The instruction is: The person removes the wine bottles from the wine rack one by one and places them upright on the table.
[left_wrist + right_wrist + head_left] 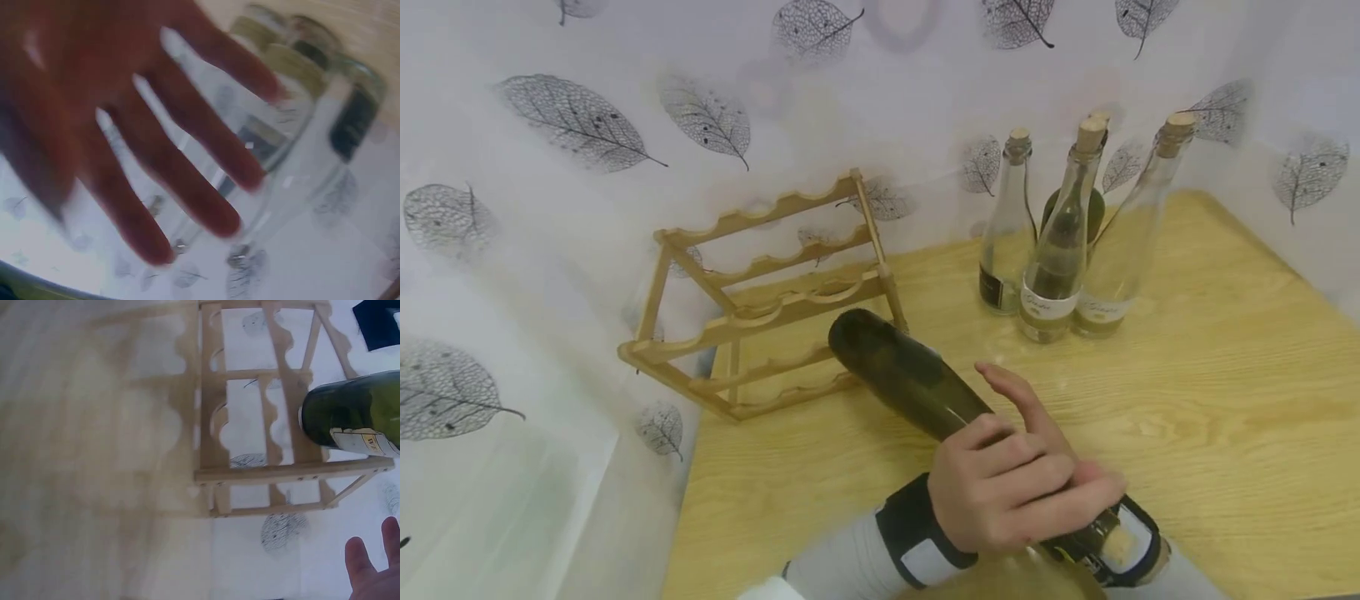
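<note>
A dark green wine bottle [913, 375] slants across the head view, base toward the rack, corked neck toward the lower right. My left hand [1000, 487] lies over its body and grips it, thumb hidden. In the left wrist view, the blurred left hand [144, 125] shows spread fingers. Behind the bottle, my right hand [1033, 408] is mostly covered, with one finger reaching out straight. The right wrist view shows two straight fingertips [375, 550] apart from the labelled bottle [353, 412]. Beyond the bottle's base stands a wooden wine rack [767, 304].
Several corked bottles stand close together at the back right, among them a clear bottle [1048, 283] with a white label. The wooden table [1210, 400] meets leaf-patterned walls [820, 108] at the back and left.
</note>
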Demonstrator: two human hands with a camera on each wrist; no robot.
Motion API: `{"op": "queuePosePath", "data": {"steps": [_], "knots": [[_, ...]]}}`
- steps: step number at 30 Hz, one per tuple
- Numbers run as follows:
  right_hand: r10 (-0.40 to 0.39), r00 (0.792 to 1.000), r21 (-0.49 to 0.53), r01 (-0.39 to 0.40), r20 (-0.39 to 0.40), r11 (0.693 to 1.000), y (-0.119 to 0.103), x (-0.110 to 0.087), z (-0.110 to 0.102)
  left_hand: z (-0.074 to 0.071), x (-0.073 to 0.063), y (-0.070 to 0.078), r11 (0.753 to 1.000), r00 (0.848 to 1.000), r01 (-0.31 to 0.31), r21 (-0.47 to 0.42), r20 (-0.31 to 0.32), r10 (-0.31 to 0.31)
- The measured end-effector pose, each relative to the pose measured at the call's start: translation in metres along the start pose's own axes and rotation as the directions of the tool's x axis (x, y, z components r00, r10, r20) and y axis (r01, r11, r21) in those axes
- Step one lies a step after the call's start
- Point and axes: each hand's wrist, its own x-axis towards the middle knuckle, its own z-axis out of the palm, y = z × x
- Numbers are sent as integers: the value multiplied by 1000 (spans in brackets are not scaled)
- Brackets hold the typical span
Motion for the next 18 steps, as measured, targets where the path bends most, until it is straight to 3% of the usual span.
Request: {"op": "queuePosePath", "data": {"steps": [2, 5, 8, 11, 15, 18], "knots": [[-28, 999, 47, 26, 31, 999, -6, 11, 9, -3, 6, 7, 999, 1000, 21, -35, -22, -22], [67, 997, -5, -67, 50, 998, -19, 18, 15, -6, 16, 17, 996, 998, 36, -84, -57, -41], [77, 997, -90, -78, -16, 993, -25, 25, 18, -5, 23, 23, 989, 994, 50, -140, -86, -62], [36, 996, -109, -45, -81, 993, -24, 28, 15, -1, 25, 24, 985, 993, 54, -165, -92, -70], [-40, 995, -63, 35, -91, 997, -16, 30, 4, 2, 18, 18, 978, 993, 107, -177, -26, -113], [-100, 990, -45, 96, -104, 994, -10, 35, -4, 2, 4, 16, 960, 974, 221, -172, 87, -208]]}}
